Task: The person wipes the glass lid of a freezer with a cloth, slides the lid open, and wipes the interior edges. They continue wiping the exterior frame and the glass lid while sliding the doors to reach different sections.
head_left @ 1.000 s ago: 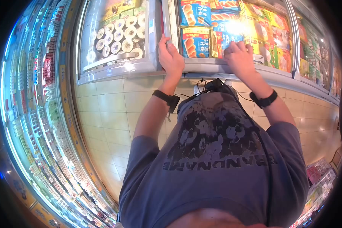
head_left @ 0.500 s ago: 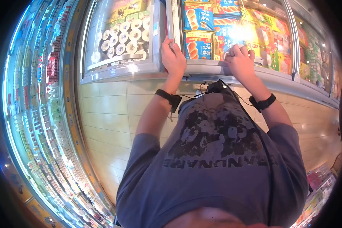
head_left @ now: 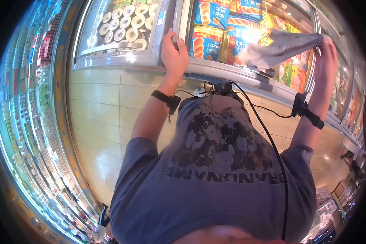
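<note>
My left hand (head_left: 175,57) is wrapped round the edge of the freezer's glass lid (head_left: 160,44), at its front corner. Off to the right, my right hand (head_left: 326,61) is raised over the freezer and pinches one end of a grey cloth (head_left: 290,48). The cloth trails leftward in the air, blurred at its loose end, above the freezer's front rim (head_left: 219,68). Below it lie blue packs of bread-like rolls (head_left: 207,44) and yellow-and-green packs (head_left: 299,71), partly hidden by the cloth.
Under the left glass lid stand rows of round-topped tubs (head_left: 126,22). Long lit shelves (head_left: 32,134) of small goods run along the left. Tiled floor (head_left: 95,105) lies between them and the freezer. A black cable (head_left: 268,130) hangs across my shirt.
My right hand has swung right and up from the freezer's front rim, and the grey cloth now streams out from it. My left hand stays on the lid's edge; the view has shifted slightly.
</note>
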Motion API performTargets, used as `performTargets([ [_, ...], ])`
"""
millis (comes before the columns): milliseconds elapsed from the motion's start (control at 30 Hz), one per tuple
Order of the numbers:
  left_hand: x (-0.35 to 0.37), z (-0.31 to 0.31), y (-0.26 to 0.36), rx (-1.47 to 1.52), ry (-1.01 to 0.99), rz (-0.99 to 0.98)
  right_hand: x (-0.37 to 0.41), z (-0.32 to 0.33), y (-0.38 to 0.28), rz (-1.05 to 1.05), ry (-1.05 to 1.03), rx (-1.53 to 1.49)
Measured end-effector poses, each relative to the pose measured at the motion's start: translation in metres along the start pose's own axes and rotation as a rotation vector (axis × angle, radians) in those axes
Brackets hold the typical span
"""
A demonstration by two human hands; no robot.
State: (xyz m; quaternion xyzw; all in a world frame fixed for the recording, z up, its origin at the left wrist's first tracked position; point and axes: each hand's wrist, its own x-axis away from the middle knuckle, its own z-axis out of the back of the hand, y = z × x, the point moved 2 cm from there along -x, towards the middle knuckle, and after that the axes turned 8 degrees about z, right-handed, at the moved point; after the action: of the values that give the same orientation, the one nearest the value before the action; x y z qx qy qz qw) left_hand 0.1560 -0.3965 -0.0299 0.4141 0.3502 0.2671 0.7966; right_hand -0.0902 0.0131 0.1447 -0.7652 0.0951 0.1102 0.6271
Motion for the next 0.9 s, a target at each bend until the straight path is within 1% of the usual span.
performTargets([
  [33, 0.002, 0.0, 0.002, -0.009, 0.006, 0.019, -0.002, -0.006, -0.015, 0.042, 0.032, 0.011],
  [100, 0.002, 0.0, 0.008, -0.086, 0.012, 0.009, -0.009, -0.002, -0.023, 0.142, -0.016, 0.007],
  [133, 0.0, -0.001, 0.008, -0.099, 0.017, 0.017, -0.008, -0.007, -0.023, 0.129, -0.024, 0.0],
  [200, 0.003, -0.002, 0.012, -0.175, 0.05, -0.076, 0.003, -0.022, -0.023, 0.164, -0.06, 0.183],
  [233, 0.003, -0.002, 0.012, -0.187, 0.045, -0.062, 0.013, -0.035, -0.02, 0.208, -0.176, 0.298],
  [267, 0.002, -0.003, 0.012, -0.224, 0.049, -0.075, 0.016, -0.03, -0.001, 0.151, -0.322, 0.392],
  [300, 0.004, -0.003, 0.014, -0.261, 0.053, -0.082, 0.021, -0.024, 0.022, 0.089, -0.472, 0.487],
  [367, 0.008, -0.004, 0.017, -0.296, 0.033, -0.036, 0.042, -0.035, 0.05, -0.127, -0.844, 0.716],
  [433, 0.006, -0.007, 0.009, -0.332, 0.048, -0.112, 0.054, -0.044, 0.068, -0.268, -0.959, 0.781],
  [467, 0.002, -0.005, 0.005, -0.354, 0.058, -0.178, 0.07, -0.044, 0.084, -0.149, -1.051, 0.81],
  [500, 0.003, -0.006, 0.005, -0.361, 0.052, -0.168, 0.085, -0.045, 0.098, -0.024, -1.139, 0.835],
  [533, 0.003, -0.007, 0.006, -0.339, 0.061, -0.178, 0.09, -0.045, 0.099, -0.152, -1.122, 0.766],
  [633, 0.001, -0.006, 0.003, -0.327, 0.057, -0.205, 0.083, -0.041, 0.103, -0.215, -1.135, 0.771],
  [700, 0.002, -0.005, 0.003, -0.343, 0.046, -0.204, 0.082, -0.039, 0.1, -0.211, -1.157, 0.77],
  [800, 0.004, -0.005, 0.01, -0.388, 0.025, -0.178, 0.085, -0.048, 0.097, -0.169, -1.168, 0.812],
  [867, 0.004, -0.007, 0.009, -0.413, 0.021, -0.173, 0.089, -0.058, 0.094, 0.014, -1.196, 0.933],
  [900, 0.004, -0.009, 0.007, -0.36, 0.047, -0.177, 0.092, -0.063, 0.094, 0.006, -1.201, 0.93],
])
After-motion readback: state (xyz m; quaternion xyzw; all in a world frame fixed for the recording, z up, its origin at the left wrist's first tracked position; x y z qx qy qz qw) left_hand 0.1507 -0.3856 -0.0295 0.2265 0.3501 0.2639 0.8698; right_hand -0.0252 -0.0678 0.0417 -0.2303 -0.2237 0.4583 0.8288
